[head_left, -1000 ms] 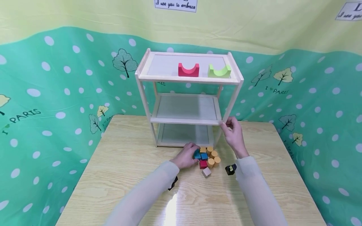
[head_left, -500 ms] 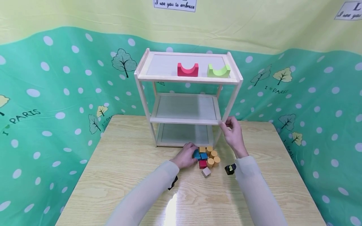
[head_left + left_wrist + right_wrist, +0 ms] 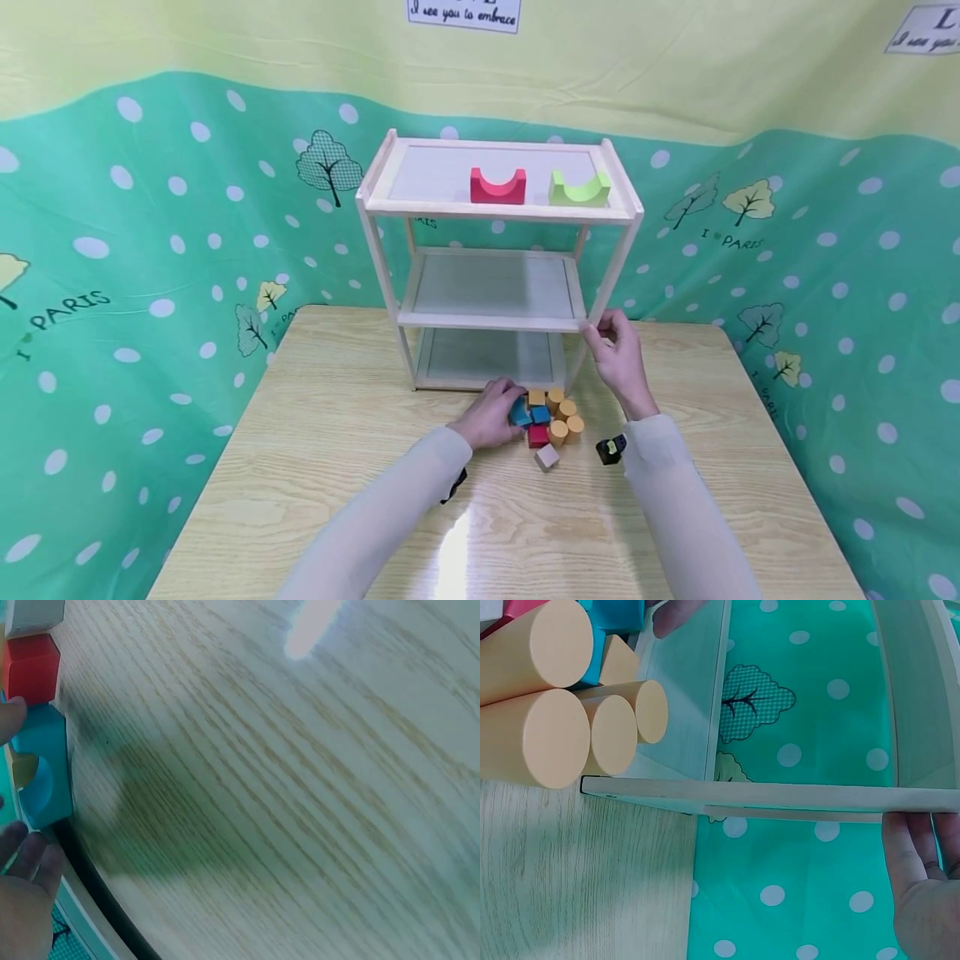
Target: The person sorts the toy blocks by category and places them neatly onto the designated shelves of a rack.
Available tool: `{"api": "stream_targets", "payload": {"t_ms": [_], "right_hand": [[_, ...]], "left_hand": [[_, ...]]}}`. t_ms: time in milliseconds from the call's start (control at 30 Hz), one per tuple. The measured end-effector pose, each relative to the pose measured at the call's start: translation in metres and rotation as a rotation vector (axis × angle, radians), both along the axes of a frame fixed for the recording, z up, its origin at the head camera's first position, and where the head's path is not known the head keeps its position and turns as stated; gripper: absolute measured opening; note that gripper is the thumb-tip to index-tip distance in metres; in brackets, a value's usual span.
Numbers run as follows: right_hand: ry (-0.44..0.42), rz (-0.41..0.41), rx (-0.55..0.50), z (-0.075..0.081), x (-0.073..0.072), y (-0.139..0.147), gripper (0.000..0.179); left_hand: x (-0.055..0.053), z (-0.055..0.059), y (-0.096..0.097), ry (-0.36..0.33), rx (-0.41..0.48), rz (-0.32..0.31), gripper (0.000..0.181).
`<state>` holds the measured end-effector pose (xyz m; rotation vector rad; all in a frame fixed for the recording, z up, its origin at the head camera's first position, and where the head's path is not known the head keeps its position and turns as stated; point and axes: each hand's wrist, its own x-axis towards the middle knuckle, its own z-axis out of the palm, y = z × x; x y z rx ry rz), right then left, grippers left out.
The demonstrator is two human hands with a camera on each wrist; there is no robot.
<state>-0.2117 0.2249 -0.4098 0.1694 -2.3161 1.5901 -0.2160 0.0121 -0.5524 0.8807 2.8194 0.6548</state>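
My left hand (image 3: 491,417) reaches to the left side of a block cluster, thumb and fingers at opposite ends of a blue arch block (image 3: 520,411). In the left wrist view, the thumb (image 3: 9,720) overlaps one end of this arch block (image 3: 51,769) and the fingertips (image 3: 34,855) lie right at the other. A blue cube (image 3: 540,414), a red block (image 3: 538,436) and a pale cube (image 3: 547,457) sit beside it. My right hand (image 3: 621,358) holds the right front post of a white shelf (image 3: 495,322) at middle-board height; its fingers (image 3: 907,851) meet the post in the right wrist view.
Several orange cylinders (image 3: 558,432) stand upright at the cluster's right, with an orange block (image 3: 536,398) at the back. A red arch block (image 3: 498,187) and a green one (image 3: 579,190) rest on the shelf's top board. Polka-dot cloth (image 3: 187,250) hangs behind the wooden table (image 3: 300,400).
The blue arch block has turned slightly and shifted a little left between my left thumb and fingers. My right hand stays on the shelf post.
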Motion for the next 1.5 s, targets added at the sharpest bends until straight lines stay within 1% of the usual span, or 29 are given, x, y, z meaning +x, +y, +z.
{"api": "stream_targets", "payload": {"t_ms": [133,233,333,533,667,900,1067,1367,1500], "right_hand": [[-0.006,0.000,-0.001,0.000,0.000,0.000,0.024],[-0.008,0.003,-0.001,0.000,0.000,0.000,0.024],[-0.008,0.006,-0.003,-0.001,0.000,0.000,0.024],[-0.006,0.006,-0.011,-0.002,0.001,0.001,0.023],[-0.005,0.007,-0.015,-0.002,0.001,0.001,0.023],[0.010,0.008,-0.010,-0.003,0.001,0.001,0.022],[0.009,0.009,-0.011,-0.003,0.001,0.001,0.022],[0.017,0.003,-0.002,-0.001,0.001,0.001,0.022],[0.014,0.004,-0.001,-0.001,0.001,0.001,0.023]], "left_hand": [[0.000,-0.001,-0.001,0.057,-0.035,-0.052,0.066],[0.001,-0.002,-0.002,0.072,-0.068,-0.070,0.064],[0.001,-0.004,-0.002,0.076,-0.083,-0.072,0.063],[0.000,-0.006,-0.006,0.047,-0.059,-0.060,0.064],[0.000,-0.006,-0.010,0.031,-0.063,-0.058,0.064],[0.000,-0.006,-0.011,0.024,-0.049,-0.110,0.059],[0.001,-0.007,-0.012,0.027,-0.055,-0.116,0.060],[0.003,-0.006,-0.017,-0.010,-0.071,-0.105,0.046],[0.004,-0.004,-0.019,-0.011,-0.070,-0.105,0.046]]}}
